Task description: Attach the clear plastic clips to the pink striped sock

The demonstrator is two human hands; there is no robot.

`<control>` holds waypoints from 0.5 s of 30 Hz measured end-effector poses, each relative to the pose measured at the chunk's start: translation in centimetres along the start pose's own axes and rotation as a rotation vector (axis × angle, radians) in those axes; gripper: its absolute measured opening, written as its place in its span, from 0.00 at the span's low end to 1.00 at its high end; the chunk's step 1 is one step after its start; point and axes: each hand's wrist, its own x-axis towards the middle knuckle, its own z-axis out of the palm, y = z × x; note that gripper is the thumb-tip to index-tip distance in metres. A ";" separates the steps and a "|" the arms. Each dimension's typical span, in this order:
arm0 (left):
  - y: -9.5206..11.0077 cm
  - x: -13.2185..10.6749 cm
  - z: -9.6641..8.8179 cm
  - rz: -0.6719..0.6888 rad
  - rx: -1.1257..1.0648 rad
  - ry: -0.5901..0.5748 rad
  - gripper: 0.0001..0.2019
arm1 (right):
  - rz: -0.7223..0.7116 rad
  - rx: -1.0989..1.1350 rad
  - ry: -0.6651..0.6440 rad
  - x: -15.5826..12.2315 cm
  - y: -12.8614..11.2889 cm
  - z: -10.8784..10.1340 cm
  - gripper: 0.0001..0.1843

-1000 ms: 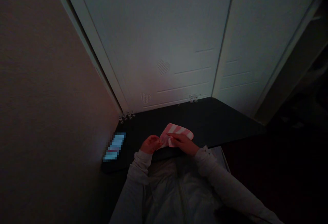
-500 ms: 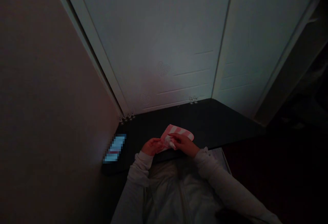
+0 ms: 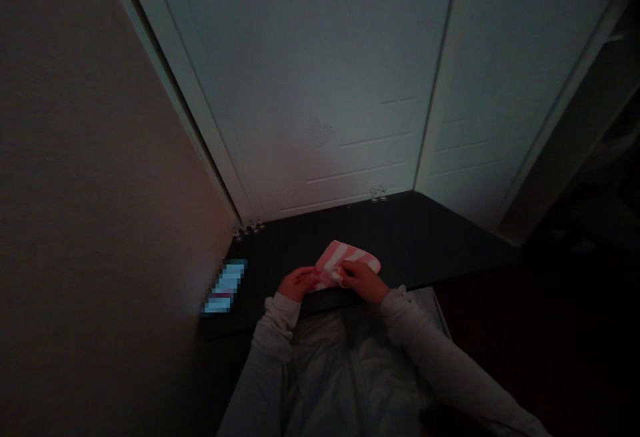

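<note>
A pink-and-white striped flat piece (image 3: 341, 252), cloth or paper, lies on the black tabletop (image 3: 425, 230) in front of me. Over its near part, my right hand (image 3: 365, 280) pinches a small whitish crumpled thing (image 3: 336, 277) between thumb and fingers. What this thing is cannot be made out in the dim light. From the other side, my left hand (image 3: 299, 284) has its fingers drawn together at the striped piece's left edge, close to the whitish thing. Whatever sits in the left fingertips is too small and dark to name.
At the table's left end lies a lit, pixelated phone-like screen (image 3: 225, 287). Several small clear knobs (image 3: 247, 229) stand at the back left corner, with others (image 3: 379, 193) farther right. White panels (image 3: 320, 57) rise behind the table, and a wall (image 3: 100, 224) borders it on the left.
My right fingers have curled in closer around the whitish thing, which shows less and no longer points downward. My left fingers have closed together slightly. The striped piece stays in about the same place.
</note>
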 end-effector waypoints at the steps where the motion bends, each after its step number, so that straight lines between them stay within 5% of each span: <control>1: 0.0 0.0 0.0 0.004 0.007 0.001 0.22 | -0.004 -0.001 -0.003 0.0 0.0 0.0 0.09; 15: -0.2 0.3 0.1 0.056 0.093 0.056 0.19 | -0.014 -0.016 0.011 0.0 0.0 0.3 0.09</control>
